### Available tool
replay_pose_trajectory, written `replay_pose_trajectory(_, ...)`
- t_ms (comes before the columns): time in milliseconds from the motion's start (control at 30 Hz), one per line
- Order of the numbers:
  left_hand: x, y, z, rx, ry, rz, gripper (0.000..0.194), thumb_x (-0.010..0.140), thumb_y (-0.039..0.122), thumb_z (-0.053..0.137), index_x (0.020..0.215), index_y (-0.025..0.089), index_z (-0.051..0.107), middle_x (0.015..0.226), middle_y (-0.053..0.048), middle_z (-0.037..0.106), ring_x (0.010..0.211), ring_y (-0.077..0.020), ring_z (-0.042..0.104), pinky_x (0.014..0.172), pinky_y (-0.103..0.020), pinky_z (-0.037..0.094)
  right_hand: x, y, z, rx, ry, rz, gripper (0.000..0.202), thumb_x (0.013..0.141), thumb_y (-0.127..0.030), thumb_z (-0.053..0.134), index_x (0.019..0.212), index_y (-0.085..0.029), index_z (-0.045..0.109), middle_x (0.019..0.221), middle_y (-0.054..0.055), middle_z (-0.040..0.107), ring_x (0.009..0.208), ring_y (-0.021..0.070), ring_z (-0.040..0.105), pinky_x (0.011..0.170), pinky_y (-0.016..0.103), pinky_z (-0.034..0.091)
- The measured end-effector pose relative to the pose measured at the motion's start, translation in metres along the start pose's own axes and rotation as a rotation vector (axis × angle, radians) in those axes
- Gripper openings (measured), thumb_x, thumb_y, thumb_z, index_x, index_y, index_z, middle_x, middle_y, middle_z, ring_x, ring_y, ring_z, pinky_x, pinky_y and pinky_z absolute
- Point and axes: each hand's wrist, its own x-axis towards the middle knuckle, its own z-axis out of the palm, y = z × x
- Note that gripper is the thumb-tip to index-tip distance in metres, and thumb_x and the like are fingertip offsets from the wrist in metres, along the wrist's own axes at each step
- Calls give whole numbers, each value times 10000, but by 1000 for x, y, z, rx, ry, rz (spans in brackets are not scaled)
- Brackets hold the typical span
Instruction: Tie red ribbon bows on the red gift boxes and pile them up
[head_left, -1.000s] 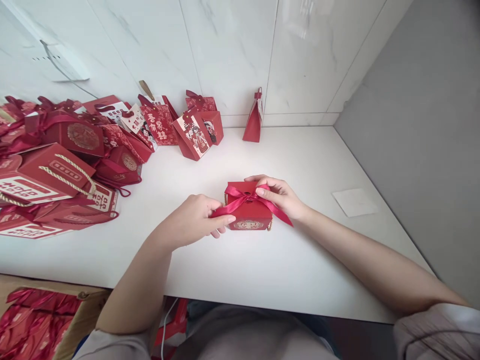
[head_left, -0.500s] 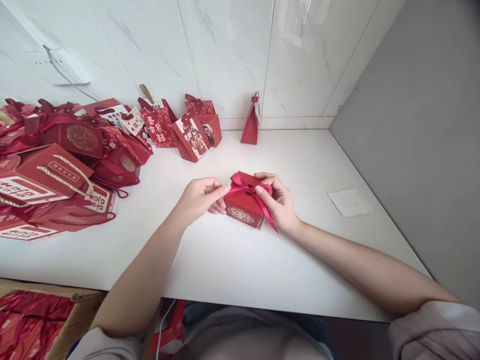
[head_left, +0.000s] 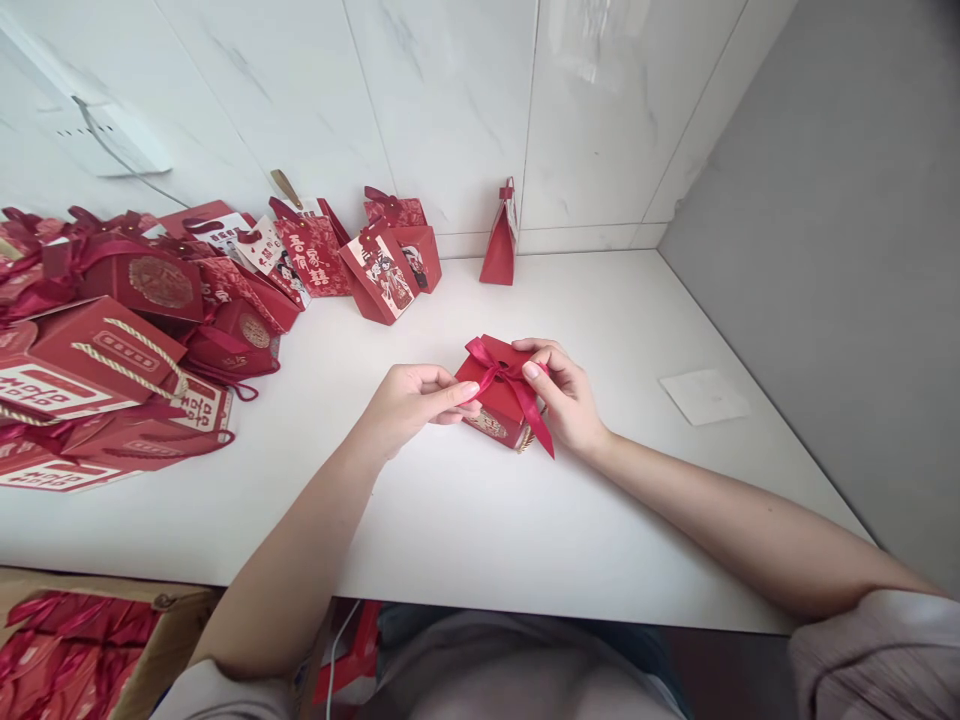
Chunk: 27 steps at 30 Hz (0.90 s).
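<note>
A small red gift box (head_left: 495, 425) with a gold emblem on its side rests on the white table. Tied across its top is a bow of shiny dark-pink ribbon (head_left: 525, 398), one tail hanging over the front right edge. My left hand (head_left: 427, 400) pinches the ribbon's left end between thumb and fingertips, in front of the box. At the box's right side, my right hand (head_left: 566, 395) is closed on the ribbon's right loop, its thumb on top. Part of a twisted gold cord (head_left: 526, 440) shows at the lower right of the box.
Many red gift boxes (head_left: 142, 345) are piled on the left. Several more (head_left: 382, 275) stand along the tiled wall, and one narrow box (head_left: 499, 240) stands apart. A white paper square (head_left: 703, 397) lies at the right. A cardboard carton (head_left: 176, 630) with red boxes sits below the table edge.
My left hand has moved slightly right and down with the ribbon end, now in front of the box's emblem. The right hand has shifted slightly right, still at the loop.
</note>
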Motion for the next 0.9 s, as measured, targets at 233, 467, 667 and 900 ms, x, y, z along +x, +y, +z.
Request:
replay_pose_trajectory(233,6,-3,-12,-25,-116,-24,340,790,463,718,724,154,593,858,-89,776,871,-197,739,810,-314,574,10,-2,-6,77,-43,83,356,882,-409,627,618,-204,506,1108,55,627,1039,209,586,928,367,441)
replay_pose_trajectory(467,16,-10,-20,-11,-141,-30,318,780,409,738,705,154,565,843,-96,773,872,-205,740,766,-298,565,17,-2,-7,190,-81,165,377,863,-377,645,584,-197,466,1056,50,649,951,186,583,825,323,448)
replay_pose_trajectory(667,12,-8,-22,92,-217,-8,291,766,407,748,701,164,602,843,-75,773,891,-209,731,756,-291,550,15,0,-8,172,-111,134,368,864,-358,654,583,-195,480,1030,41,626,932,179,576,804,309,452)
replay_pose_trajectory(900,7,0,-53,382,-598,-99,447,833,560,600,671,155,696,735,-96,743,667,-193,693,639,-302,512,4,0,-5,207,-142,134,347,922,-572,455,906,-248,577,1239,63,577,1100,241,572,900,377,489)
